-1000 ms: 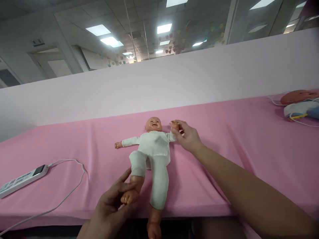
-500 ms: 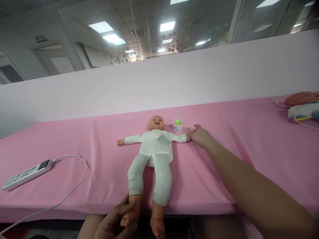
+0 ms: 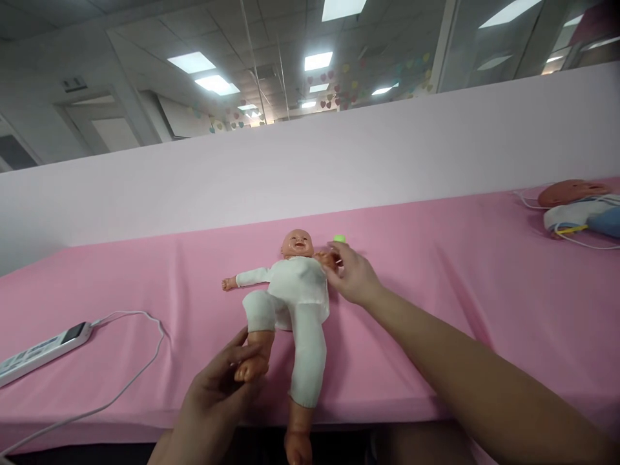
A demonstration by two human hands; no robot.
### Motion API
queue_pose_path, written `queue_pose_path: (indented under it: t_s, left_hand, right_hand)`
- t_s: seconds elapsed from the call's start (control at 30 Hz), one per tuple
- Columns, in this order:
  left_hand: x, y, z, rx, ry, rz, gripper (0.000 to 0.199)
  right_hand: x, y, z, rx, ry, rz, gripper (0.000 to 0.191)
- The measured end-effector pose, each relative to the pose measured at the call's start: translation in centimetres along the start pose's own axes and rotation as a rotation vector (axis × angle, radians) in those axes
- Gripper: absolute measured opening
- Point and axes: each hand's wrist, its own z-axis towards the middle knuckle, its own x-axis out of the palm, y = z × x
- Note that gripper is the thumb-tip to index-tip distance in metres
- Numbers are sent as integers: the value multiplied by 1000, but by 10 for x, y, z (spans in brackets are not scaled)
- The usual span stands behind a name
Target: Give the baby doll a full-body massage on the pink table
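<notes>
A baby doll (image 3: 301,284) in white clothes lies on its back on the pink-covered table, head away from me. My left hand (image 3: 217,381) is closed around the foot and ankle of the doll's leg on my left, which is bent at the knee and raised. My right hand (image 3: 352,271) grips the doll's arm on my right near its hand, folded in beside the chin. The other doll arm stretches out to the left. The other leg lies straight, its foot over the table's front edge. Behind my right hand, only the green lid of a small jar (image 3: 340,238) shows.
A white power strip (image 3: 46,349) with a cable lies at the left. Another doll (image 3: 576,194), in white and blue with white cords around it, lies at the far right. A white partition (image 3: 290,174) runs along the back, with glass above.
My left hand has pushed the doll's leg up, bending its knee. My right hand has brought the outstretched doll arm inward toward its chest, now hiding most of the jar.
</notes>
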Motion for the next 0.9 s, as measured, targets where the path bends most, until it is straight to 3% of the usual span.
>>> queue_pose_path:
  t_s: [0.1,0.2,0.37,0.5,0.6,0.67,0.8,0.9]
  left_hand:
    - [13,-9,27,70,-3,-34,42]
    - [21,-13,48,46,1,-64,40]
    - [22,-21,65,8,50,-127,43]
    - [24,-23,61,34,46,-108,40]
    - [22,-18,45,95,28,-95,36]
    - [19,-11,30,130,21,-80,34]
    - [10,6,-2,68,57,22,30]
    - [6,17,-19,64,53,43,30]
  right_hand:
    - [12,9,-4,-189,135,-76,32]
    - [18,11,-5,-303,260,-112,7]
    - [16,12,-3,-399,409,-126,19]
    - [15,11,-5,-372,406,-100,19]
    - [16,4,-7,-277,339,-2,13]
    - [14,-4,-6,-134,236,128,9]
    - [2,-31,4,245,-86,343,40]
    - [-11,-58,11,478,-166,346,57]
